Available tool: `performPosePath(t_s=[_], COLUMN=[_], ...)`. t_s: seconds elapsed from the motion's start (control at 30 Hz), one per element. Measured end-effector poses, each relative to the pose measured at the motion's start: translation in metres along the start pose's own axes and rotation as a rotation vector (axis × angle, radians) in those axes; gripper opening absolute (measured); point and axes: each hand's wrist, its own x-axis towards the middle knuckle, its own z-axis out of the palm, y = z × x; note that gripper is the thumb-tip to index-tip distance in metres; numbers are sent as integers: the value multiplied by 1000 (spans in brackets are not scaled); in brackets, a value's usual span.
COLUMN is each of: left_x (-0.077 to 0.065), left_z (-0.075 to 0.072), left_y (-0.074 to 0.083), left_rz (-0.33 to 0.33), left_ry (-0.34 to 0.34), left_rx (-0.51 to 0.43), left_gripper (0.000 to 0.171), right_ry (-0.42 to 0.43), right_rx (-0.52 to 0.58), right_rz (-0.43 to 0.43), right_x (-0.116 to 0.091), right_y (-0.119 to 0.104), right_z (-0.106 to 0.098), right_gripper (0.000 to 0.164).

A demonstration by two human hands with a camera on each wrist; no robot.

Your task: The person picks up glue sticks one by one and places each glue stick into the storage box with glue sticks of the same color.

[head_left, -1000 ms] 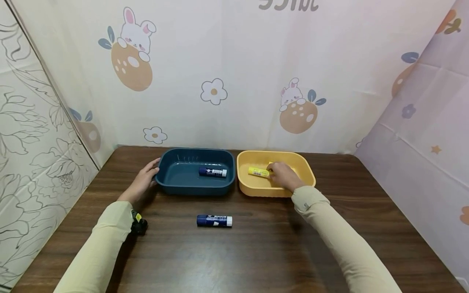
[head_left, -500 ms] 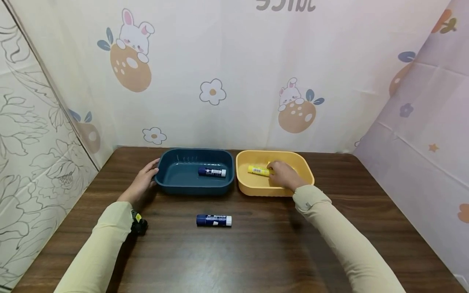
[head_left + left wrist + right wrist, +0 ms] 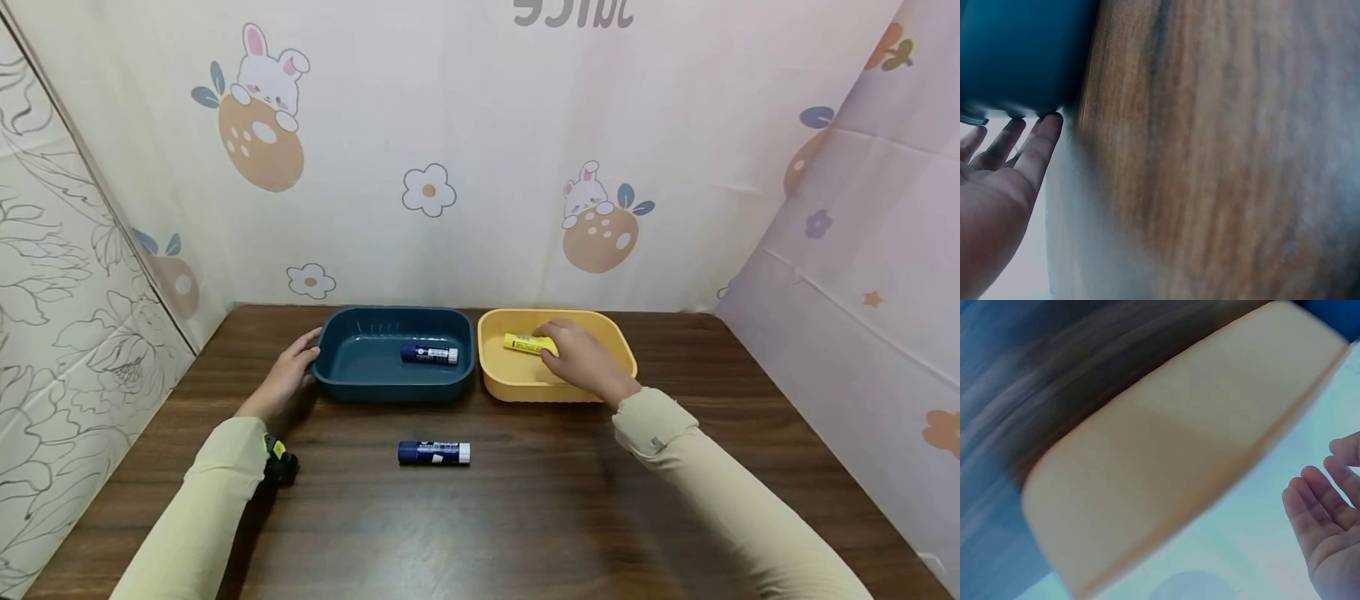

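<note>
My right hand (image 3: 587,358) has risen off the yellow glue stick (image 3: 523,343) in the yellow tray (image 3: 536,392).
Its fingers are loose, empty; left of that tray, my left hand (image 3: 285,374) touches the dark teal tray (image 3: 390,391), fingers extended.

L hand (image 3: 287,372) fwd, fingers (image 3: 1041,144) approx. straight, R hand (image 3: 583,358) fwd, fingers slightly bent

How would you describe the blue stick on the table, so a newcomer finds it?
On the brown table, find the blue tray. In front of it lies the blue stick, white at one end. Unlike its twin inside the tray, it rests directly on the table.
</note>
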Motion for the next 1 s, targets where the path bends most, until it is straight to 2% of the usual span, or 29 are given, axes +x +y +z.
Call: performPosePath(t_s=[0.17,0.27,0.47,0.67,1.0], left_x=[0,0,0,2,3], left_z=[0,0,0,0,-1], left_y=[1,1,-1,-4,-5], left_rz=[10,10,9,-2,11], left_ry=[1,3,6,10,2], left_rx=[-4,-3,-3,-12,-10], left_gripper=[52,52,52,52,52], right_ry=[58,54,-17,-68,-257], right_rx=[17,16,26,17,58], right_rz=[-137,-173,-194,-232,-261], right_x=[-2,-4,-7,-10,-17], right_y=[-25,-39,-67,-82,-104], right_z=[-5,-5,-3,11,39], right_gripper=[23,24,28,26,34])
